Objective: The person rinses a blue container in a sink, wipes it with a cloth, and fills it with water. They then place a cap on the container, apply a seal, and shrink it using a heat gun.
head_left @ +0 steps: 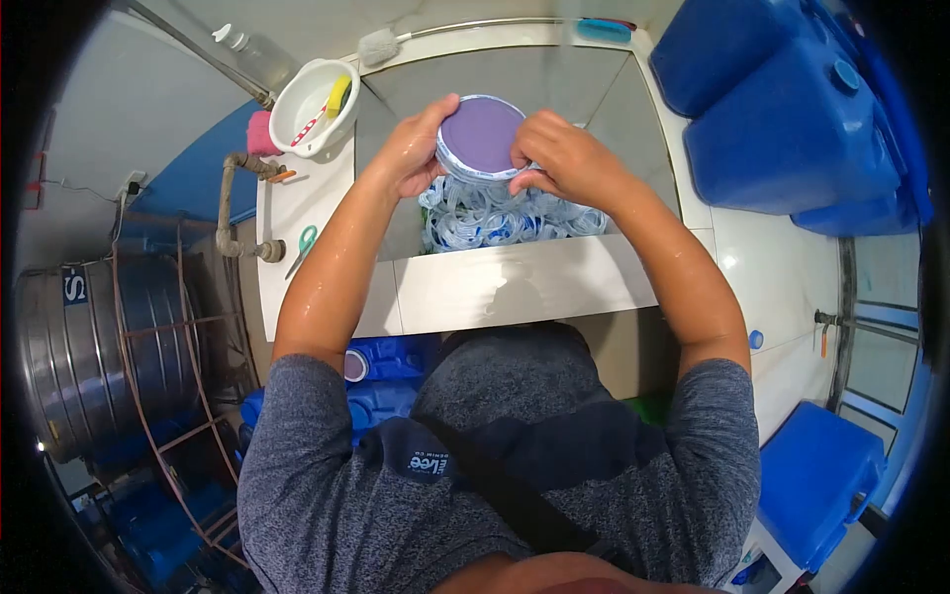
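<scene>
1. the left hand [414, 150] grips the purple disc [482, 137] by its left edge, thumb at the upper rim, fingers clamped on it.
2. the right hand [566, 156] has its fingers closed on the opposite edge, in what looks like a pinch; the exact fingertip contact is partly hidden.
3. the disc is held up between both hands, tilted toward the wearer, over the sink [396, 104] and above a tangled heap of clear and blue plastic rings [495, 220].
4. the forearms look wet, so the disc could slip if the left grip is slick too; it would probably drop among the rings.
5. a hard pull by the right fingers on one side could twist the disc loose, or bend its blue-and-white rim.
6. the scissors [306, 241] lie on the bench [520, 287], near the left forearm; a careless sweep of that arm could knock them.
7. the white bowl [287, 96], holding a yellow sponge [338, 91], stands farther off, so a bump there seems less likely.
</scene>
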Motion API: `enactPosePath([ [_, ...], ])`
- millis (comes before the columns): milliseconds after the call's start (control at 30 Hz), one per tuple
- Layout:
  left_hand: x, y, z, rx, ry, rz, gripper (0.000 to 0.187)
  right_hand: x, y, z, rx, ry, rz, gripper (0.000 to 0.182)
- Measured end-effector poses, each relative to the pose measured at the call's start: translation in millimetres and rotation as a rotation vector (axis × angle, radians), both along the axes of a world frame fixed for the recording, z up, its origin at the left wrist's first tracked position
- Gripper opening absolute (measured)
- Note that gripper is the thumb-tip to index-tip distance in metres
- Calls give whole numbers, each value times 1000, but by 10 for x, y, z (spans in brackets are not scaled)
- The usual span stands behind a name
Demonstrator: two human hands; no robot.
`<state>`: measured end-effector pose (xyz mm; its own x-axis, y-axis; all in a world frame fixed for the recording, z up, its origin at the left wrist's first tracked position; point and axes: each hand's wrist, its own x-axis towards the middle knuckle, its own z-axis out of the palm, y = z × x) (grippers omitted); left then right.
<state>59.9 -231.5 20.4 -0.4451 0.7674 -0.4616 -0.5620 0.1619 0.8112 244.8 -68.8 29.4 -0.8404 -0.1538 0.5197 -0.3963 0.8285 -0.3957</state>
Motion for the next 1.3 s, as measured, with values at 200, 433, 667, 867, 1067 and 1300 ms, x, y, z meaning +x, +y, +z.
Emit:
enactPosePath([
  [200, 45, -20, 85, -39, 134, -49, 41, -84, 28, 126, 21, -164, 177, 29],
  [433, 339, -151, 45, 72, -225, 221, 37, -92, -60, 94, 24, 6, 125, 23],
  [667, 574, -363, -574, 277, -674, 256, 29, -220, -96, 12, 81, 60, 156, 24],
  [867, 499, -553, -672, 221, -656, 547, 43, -580, -250, -369, -100, -82, 89, 31],
  [1067, 486, -786, -497, 552, -587, 438, 75, -1100, -986, -754, -160, 70, -100, 17],
  [1300, 272, -1203, -1421, 564, -327, 504, 50, -1949, -1945, -681, 100, -258, 77, 15],
])
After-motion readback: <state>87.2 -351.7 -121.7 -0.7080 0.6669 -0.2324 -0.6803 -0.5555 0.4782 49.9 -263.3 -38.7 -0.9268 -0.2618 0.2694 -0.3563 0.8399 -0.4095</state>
